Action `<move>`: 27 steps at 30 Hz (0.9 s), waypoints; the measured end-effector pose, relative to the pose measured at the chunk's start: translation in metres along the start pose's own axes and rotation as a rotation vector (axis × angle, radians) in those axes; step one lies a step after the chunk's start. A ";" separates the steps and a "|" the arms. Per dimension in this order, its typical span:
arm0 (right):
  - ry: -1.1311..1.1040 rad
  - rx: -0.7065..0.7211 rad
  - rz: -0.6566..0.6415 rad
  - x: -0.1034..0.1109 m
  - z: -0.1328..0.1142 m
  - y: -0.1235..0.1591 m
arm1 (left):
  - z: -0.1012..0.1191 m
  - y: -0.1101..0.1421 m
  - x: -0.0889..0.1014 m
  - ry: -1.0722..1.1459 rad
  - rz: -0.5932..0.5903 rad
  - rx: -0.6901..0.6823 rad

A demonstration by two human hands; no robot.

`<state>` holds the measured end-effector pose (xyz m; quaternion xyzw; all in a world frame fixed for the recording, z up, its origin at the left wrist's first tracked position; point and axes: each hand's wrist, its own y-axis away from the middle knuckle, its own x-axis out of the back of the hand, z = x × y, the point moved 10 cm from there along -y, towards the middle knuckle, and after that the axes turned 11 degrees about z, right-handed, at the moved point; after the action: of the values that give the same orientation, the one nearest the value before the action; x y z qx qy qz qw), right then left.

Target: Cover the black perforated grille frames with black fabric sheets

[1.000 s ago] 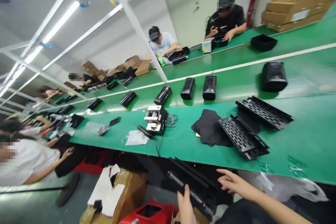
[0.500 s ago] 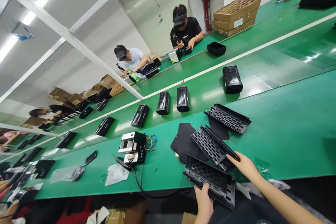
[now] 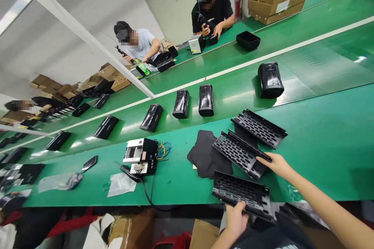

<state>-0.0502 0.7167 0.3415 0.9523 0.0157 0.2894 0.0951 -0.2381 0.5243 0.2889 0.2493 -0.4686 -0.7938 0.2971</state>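
Left hand (image 3: 236, 220) grips the near edge of a black perforated plastic grille panel (image 3: 242, 196), fingers curled over its rim; the panel lies at the near edge of the green workbench (image 3: 327, 155), partly overhanging it. Right hand (image 3: 277, 164) rests with fingers closed lightly on the right end of a 2nd black perforated grille panel (image 3: 238, 153), which sits just beyond the 1st and overlaps a stack of black fabric sheets (image 3: 206, 155). A 3rd grille panel (image 3: 260, 127) lies behind, apart from both hands.

Judgement: the near panel needs a firmer seat before release; sliding it fully onto the bench, flat and parallel to the 2nd, would prevent tipping off the edge. The right hand should steady its panel without dragging the fabric.

A white-and-black tester box (image 3: 140, 155) with coloured wires stands to the left. Black speaker housings (image 3: 206, 99) ride the belt beyond.
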 end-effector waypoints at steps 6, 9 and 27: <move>-0.011 0.035 -0.094 0.004 -0.011 -0.024 | -0.023 0.008 -0.025 -0.219 -0.096 0.245; -0.059 0.073 -0.158 -0.010 -0.015 -0.023 | -0.025 0.010 -0.024 -0.463 -0.182 0.305; -0.406 -0.375 -0.007 -0.008 0.041 0.009 | 0.223 0.006 -0.252 -1.396 -0.064 -0.957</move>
<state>-0.0341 0.6997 0.3056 0.9566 -0.0544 0.0904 0.2717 -0.2112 0.8323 0.4217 -0.4376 -0.1509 -0.8863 -0.0094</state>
